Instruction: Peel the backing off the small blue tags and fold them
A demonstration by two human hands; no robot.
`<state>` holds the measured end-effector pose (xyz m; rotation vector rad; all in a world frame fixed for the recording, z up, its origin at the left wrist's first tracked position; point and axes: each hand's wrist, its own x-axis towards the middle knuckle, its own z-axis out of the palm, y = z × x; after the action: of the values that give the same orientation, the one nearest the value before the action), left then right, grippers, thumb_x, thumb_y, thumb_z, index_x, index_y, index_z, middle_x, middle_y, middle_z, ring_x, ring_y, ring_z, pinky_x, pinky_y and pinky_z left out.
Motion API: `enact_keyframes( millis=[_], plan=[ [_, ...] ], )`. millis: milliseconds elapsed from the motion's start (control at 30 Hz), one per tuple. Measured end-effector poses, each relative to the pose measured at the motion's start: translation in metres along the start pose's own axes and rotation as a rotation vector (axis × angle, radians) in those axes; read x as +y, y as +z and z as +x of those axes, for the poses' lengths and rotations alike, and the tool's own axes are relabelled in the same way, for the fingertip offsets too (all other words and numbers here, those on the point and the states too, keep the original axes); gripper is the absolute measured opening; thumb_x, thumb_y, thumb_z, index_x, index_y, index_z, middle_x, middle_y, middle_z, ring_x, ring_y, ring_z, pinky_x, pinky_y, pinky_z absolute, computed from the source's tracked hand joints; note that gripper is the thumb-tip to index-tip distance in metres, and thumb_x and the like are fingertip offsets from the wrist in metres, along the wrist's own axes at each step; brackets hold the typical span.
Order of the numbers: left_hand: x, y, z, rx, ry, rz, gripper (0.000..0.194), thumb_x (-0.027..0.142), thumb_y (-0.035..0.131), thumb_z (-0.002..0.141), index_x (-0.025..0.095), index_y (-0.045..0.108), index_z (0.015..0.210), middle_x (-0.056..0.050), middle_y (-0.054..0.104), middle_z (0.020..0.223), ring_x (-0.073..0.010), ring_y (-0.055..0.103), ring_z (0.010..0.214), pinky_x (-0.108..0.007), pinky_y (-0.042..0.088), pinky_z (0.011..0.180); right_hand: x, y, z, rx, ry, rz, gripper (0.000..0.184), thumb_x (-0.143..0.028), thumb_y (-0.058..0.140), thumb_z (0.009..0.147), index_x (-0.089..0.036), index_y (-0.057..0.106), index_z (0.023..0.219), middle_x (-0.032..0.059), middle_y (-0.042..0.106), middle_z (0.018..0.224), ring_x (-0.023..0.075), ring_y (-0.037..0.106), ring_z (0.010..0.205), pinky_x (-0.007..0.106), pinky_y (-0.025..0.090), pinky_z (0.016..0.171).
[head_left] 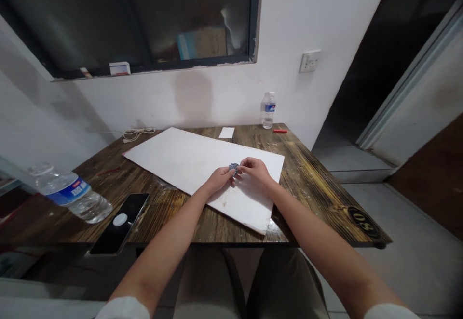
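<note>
Between my two hands is a small blue-grey folded piece [233,167], perhaps paper or cloth; its exact kind is too small to make out. My left hand [219,179] grips its left side between thumb and fingers. From the right, my right hand [256,168] pinches its edge with thumb and forefinger. Both hands are just above a white board [181,157], which lies slantwise on the dark wooden table [307,189].
A water bottle [70,193] and a black phone [119,225] with a white cap [120,219] on it are at left. Farther back are a cable [137,133], a white card [226,132], a second bottle [268,111] and a red pen-like stick [280,131]. The wall stands behind.
</note>
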<state>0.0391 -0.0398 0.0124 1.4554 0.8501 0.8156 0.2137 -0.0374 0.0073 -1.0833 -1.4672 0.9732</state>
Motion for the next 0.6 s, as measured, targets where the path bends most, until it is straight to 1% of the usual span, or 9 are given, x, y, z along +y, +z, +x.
enact_keyframes(
  millis=[100, 167, 267, 367, 467, 533, 600],
  plan=[
    [0.0025, -0.0006, -0.0004, 0.038, -0.015, 0.042, 0.044, 0.050, 0.064, 0.078, 0.008, 0.068, 0.093, -0.013, 0.070, 0.084, -0.0120, 0.058, 0.057, -0.026, 0.042, 0.057, 0.0017, 0.0003, 0.0014, 0.011, -0.037, -0.024, 0.021, -0.039, 0.069, 0.068, -0.019, 0.063, 0.073, 0.0002, 0.064, 0.067, 0.0139, 0.057, 0.062, 0.026, 0.043, 0.059],
    [0.0046, -0.0013, -0.0010, 0.063, -0.025, 0.098, 0.044, 0.051, 0.065, 0.078, 0.009, 0.070, 0.089, -0.012, 0.070, 0.079, -0.0123, 0.058, 0.058, -0.025, 0.040, 0.055, 0.0035, 0.0012, 0.0018, 0.014, -0.057, -0.053, 0.022, -0.039, 0.070, 0.067, -0.019, 0.063, 0.075, -0.0005, 0.063, 0.068, 0.0132, 0.055, 0.061, 0.026, 0.041, 0.058],
    [0.0077, -0.0011, -0.0028, 0.072, -0.029, 0.161, 0.045, 0.053, 0.066, 0.076, 0.009, 0.072, 0.083, -0.011, 0.069, 0.070, -0.0127, 0.057, 0.057, -0.024, 0.039, 0.054, 0.0051, 0.0031, 0.0009, 0.007, -0.040, -0.070, 0.024, -0.039, 0.072, 0.064, -0.019, 0.060, 0.070, -0.0017, 0.060, 0.064, 0.0126, 0.052, 0.058, 0.026, 0.039, 0.055],
    [0.0093, 0.0005, -0.0041, 0.075, -0.035, 0.173, 0.045, 0.053, 0.069, 0.073, 0.009, 0.072, 0.080, -0.010, 0.067, 0.064, -0.0141, 0.057, 0.057, -0.025, 0.039, 0.053, 0.0056, 0.0049, -0.0004, -0.008, -0.001, -0.019, 0.026, -0.040, 0.072, 0.062, -0.019, 0.058, 0.064, -0.0018, 0.058, 0.059, 0.0125, 0.051, 0.056, 0.026, 0.038, 0.055],
    [0.0079, 0.0014, -0.0036, 0.085, -0.036, 0.166, 0.042, 0.050, 0.072, 0.072, 0.008, 0.072, 0.081, -0.011, 0.069, 0.068, -0.0149, 0.059, 0.060, -0.025, 0.040, 0.054, 0.0064, 0.0051, 0.0000, -0.006, 0.021, 0.005, 0.025, -0.039, 0.073, 0.060, -0.018, 0.059, 0.063, -0.0013, 0.059, 0.059, 0.0127, 0.051, 0.056, 0.026, 0.039, 0.055],
    [0.0059, 0.0009, -0.0022, 0.073, -0.045, 0.142, 0.040, 0.047, 0.071, 0.073, 0.009, 0.072, 0.086, -0.012, 0.071, 0.078, -0.0147, 0.061, 0.063, -0.024, 0.039, 0.055, 0.0069, 0.0041, 0.0012, 0.008, 0.022, 0.006, 0.025, -0.038, 0.073, 0.060, -0.018, 0.059, 0.063, -0.0016, 0.058, 0.058, 0.0127, 0.051, 0.056, 0.026, 0.039, 0.055],
    [0.0040, -0.0004, -0.0005, 0.058, -0.054, 0.118, 0.040, 0.046, 0.067, 0.076, 0.010, 0.070, 0.092, -0.013, 0.072, 0.087, -0.0140, 0.063, 0.065, -0.022, 0.036, 0.053, 0.0069, 0.0025, 0.0026, 0.014, 0.013, 0.006, 0.023, -0.038, 0.072, 0.061, -0.018, 0.060, 0.064, -0.0017, 0.059, 0.058, 0.0127, 0.052, 0.057, 0.026, 0.039, 0.056]
  ],
)
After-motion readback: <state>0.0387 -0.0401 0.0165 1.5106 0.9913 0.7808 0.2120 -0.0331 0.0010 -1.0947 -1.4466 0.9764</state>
